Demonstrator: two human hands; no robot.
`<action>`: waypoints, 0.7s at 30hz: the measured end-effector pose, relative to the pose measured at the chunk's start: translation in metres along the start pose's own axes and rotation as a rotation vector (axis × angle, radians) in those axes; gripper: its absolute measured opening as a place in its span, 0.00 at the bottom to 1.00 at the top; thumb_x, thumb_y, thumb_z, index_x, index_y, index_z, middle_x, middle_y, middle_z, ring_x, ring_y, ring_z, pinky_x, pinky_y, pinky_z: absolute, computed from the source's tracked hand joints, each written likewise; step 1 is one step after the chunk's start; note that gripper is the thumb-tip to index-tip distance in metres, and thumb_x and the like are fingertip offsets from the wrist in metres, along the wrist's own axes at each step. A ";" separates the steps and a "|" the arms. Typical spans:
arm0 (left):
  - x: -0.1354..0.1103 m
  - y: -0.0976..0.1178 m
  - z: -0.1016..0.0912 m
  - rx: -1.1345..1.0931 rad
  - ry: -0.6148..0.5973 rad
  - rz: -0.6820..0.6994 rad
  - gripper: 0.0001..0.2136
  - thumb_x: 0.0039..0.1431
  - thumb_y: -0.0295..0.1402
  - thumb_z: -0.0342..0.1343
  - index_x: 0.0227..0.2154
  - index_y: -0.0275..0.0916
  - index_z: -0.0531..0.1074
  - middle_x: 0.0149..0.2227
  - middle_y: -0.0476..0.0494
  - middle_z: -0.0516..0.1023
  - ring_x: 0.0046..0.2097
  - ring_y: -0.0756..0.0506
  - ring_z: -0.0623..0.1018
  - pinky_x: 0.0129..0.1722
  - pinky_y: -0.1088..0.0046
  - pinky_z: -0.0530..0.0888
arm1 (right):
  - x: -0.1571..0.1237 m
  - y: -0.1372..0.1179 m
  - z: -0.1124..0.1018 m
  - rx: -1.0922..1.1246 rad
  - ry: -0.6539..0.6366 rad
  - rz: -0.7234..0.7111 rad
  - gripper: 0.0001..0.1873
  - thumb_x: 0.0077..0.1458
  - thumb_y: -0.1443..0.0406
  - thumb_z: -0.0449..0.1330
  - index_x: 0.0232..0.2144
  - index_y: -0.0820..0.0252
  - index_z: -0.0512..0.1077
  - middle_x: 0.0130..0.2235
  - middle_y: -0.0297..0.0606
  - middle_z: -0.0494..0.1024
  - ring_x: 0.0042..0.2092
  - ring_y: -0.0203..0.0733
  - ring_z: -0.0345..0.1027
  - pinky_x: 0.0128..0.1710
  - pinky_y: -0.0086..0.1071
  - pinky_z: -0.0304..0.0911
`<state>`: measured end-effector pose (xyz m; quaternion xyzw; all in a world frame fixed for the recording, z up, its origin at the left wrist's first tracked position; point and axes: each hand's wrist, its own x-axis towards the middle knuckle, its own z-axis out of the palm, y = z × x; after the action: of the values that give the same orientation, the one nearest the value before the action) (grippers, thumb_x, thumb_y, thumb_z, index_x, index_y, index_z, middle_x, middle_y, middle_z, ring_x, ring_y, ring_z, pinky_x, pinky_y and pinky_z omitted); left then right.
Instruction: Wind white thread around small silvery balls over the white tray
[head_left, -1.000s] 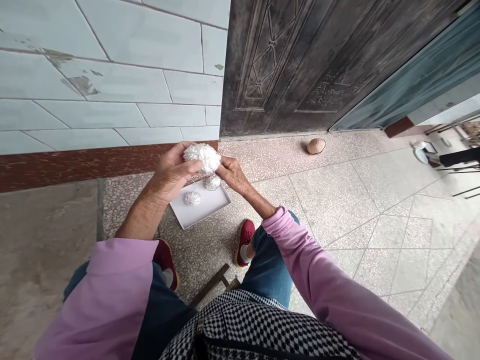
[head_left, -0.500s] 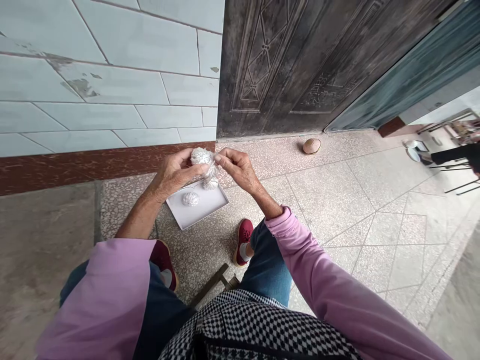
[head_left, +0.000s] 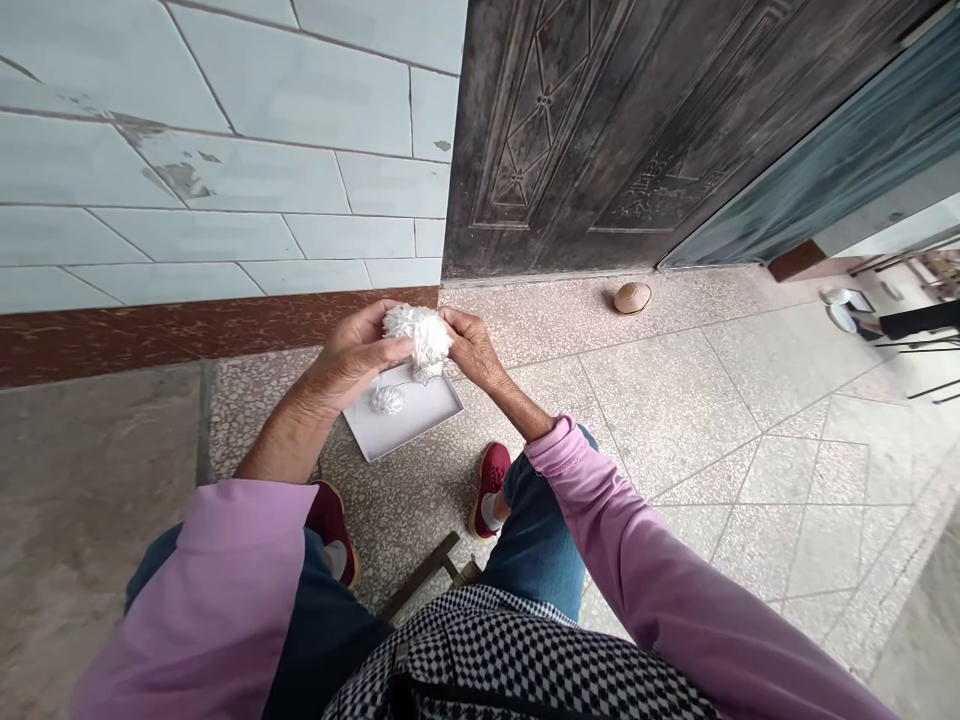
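Note:
Between my hands is a fluffy white pom-pom-like bundle (head_left: 420, 335), held up above a shallow white tray (head_left: 405, 432). My left hand (head_left: 360, 345) grips it from the left, thumb across its front. From the right, the fingers of my right hand (head_left: 472, 345) are closed on its edge; the exact fingertip contact is partly hidden. In the tray lies a white ball (head_left: 388, 400) that looks like wound strands. Another white ball (head_left: 427, 372) shows partly, just under the bundle.
A pink rounded object (head_left: 632, 297) lies on the speckled floor by the dark carved door (head_left: 570, 140). White tiled wall (head_left: 247, 180) rises ahead on the left. A wooden stool part (head_left: 424, 575) is between my legs. Part of a person in dark clothing (head_left: 919, 320) shows at far right.
The white bundle has spread wider and fluffier between my hands. My right fingers have moved slightly right and down along its edge. The view has shifted a little.

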<state>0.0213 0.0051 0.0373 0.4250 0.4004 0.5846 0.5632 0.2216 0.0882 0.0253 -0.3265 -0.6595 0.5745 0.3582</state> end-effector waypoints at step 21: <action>0.008 -0.008 -0.006 0.468 0.123 0.072 0.32 0.45 0.43 0.86 0.53 0.44 0.84 0.48 0.41 0.91 0.45 0.35 0.88 0.44 0.59 0.85 | -0.014 -0.031 -0.020 -0.119 0.043 -0.016 0.30 0.88 0.45 0.73 0.32 0.51 0.76 0.31 0.33 0.69 0.41 0.48 0.69 0.46 0.41 0.72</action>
<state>0.0180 0.0137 0.0281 0.5218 0.5429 0.5204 0.4027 0.2454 0.0834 0.0561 -0.3544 -0.6872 0.5242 0.3569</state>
